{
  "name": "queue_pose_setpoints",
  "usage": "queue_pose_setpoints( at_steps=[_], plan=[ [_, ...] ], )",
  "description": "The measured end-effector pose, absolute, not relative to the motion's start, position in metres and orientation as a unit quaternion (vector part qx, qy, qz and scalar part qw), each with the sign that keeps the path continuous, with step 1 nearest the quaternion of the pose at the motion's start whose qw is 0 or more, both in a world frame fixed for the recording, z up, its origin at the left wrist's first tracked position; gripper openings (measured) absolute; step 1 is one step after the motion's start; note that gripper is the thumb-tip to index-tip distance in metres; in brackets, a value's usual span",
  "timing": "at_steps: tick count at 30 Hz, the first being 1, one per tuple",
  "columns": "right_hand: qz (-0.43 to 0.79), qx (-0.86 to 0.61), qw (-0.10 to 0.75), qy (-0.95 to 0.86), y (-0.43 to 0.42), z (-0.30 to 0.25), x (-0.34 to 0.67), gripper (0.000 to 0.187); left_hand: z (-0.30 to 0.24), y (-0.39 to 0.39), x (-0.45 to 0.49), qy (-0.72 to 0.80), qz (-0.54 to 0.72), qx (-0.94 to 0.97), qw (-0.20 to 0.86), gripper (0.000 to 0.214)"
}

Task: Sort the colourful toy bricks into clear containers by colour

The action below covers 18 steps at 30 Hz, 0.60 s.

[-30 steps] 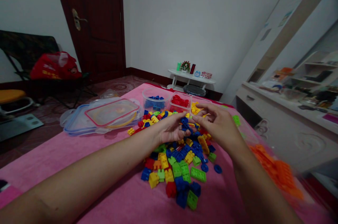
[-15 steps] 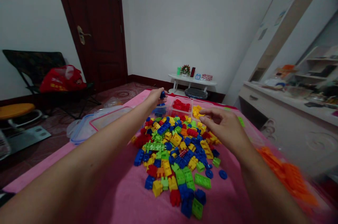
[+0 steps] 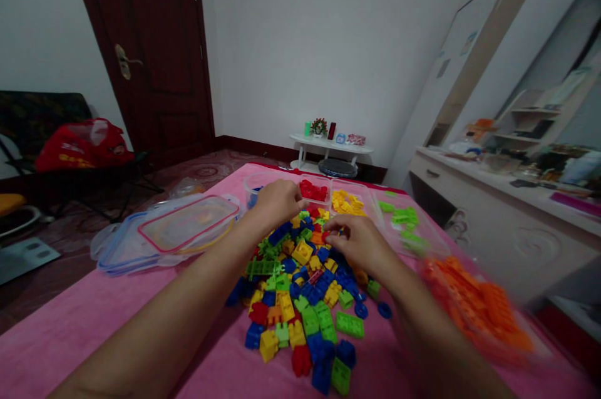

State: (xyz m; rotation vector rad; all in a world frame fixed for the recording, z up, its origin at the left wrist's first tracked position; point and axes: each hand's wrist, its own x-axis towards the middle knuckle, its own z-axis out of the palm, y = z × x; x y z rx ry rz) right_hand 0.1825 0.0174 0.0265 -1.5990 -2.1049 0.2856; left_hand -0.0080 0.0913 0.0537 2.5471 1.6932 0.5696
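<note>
A heap of toy building bricks (image 3: 303, 253) in blue, green, yellow and red lies on the pink cloth (image 3: 197, 349). Over the heap's back left edge is my left hand (image 3: 280, 200), its fingers bunched downward. Whatever they hold, if anything, is hidden. My right hand (image 3: 364, 242) reaches into the heap's right side, thumb and fingers pinched around a red brick (image 3: 325, 236). Behind the hands stand clear boxes with sorted bricks: blue bricks (image 3: 254, 196) partly hidden by my left hand, red bricks (image 3: 313, 190), yellow bricks (image 3: 347, 202) and green bricks (image 3: 404, 217).
Stacked clear lids (image 3: 188, 223) with coloured rims lie at the left. At the right edge is a box of orange bricks (image 3: 474, 305), blurred. Beyond the table stand a low white table (image 3: 328, 143), a door (image 3: 145, 42) and a white cabinet (image 3: 498, 223).
My left hand has come back from the blue bricks' box to the heap; the blue piece in it no longer shows. My right hand has moved left and down into the heap. The view has shifted right.
</note>
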Motion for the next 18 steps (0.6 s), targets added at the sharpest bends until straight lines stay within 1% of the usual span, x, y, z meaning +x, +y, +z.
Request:
queue_pose_setpoints(
  at_steps=[2,4,6,8,11,13,15,18],
  plan=[
    [0.098,-0.567,0.175,-0.799,0.015,0.018,0.175,0.029,0.059,0.084,-0.016,0.55,0.11,0.828,0.005,0.034],
    [0.092,-0.556,0.132,-0.815,0.014,0.009,0.168,0.037,0.058,0.084,-0.024,0.52,0.046,0.852,0.023,0.039],
    [0.086,-0.551,0.111,-0.823,0.015,0.004,0.166,0.038,0.053,0.088,-0.029,0.472,-0.005,0.88,0.057,0.045],
    [0.084,-0.555,0.106,-0.821,0.016,0.003,0.167,0.037,0.048,0.091,-0.031,0.434,-0.038,0.897,0.08,0.047],
    [0.082,-0.58,0.114,-0.803,0.018,0.012,0.178,0.04,0.046,0.092,-0.029,0.431,-0.017,0.9,0.058,0.04],
    [0.074,-0.594,0.11,-0.793,0.017,0.021,0.188,0.036,0.05,0.091,-0.027,0.441,0.019,0.896,0.051,0.036],
    [0.072,-0.596,0.085,-0.795,0.014,0.031,0.196,0.026,0.054,0.089,-0.024,0.45,0.055,0.889,0.064,0.035],
    [0.088,-0.593,0.027,-0.8,0.007,0.041,0.201,0.023,0.056,0.085,-0.014,0.446,0.121,0.883,0.081,0.034]
  ],
)
